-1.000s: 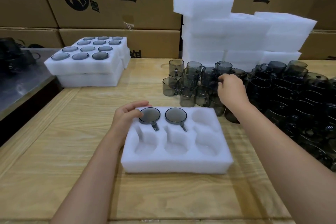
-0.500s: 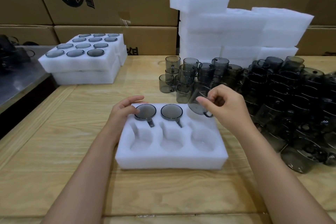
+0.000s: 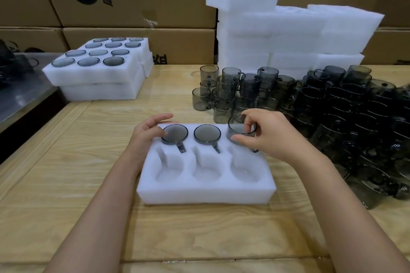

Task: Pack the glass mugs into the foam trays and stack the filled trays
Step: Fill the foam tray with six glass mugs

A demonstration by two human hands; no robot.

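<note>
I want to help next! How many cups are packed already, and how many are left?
Done: filled trays stacked at far left, and two mugs sit in the near tray. Now: the right hand lowers a third mug; the left hand steadies the tray. Left: three empty pockets and the big mug pile.

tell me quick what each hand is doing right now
Left hand: open, fingers resting on the foam tray by the far-left mug.
Right hand: closed on a glass mug at the far-right pocket.

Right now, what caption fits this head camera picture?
Right hand lowers a third mug into the foam tray while the left hand steadies it.
</note>
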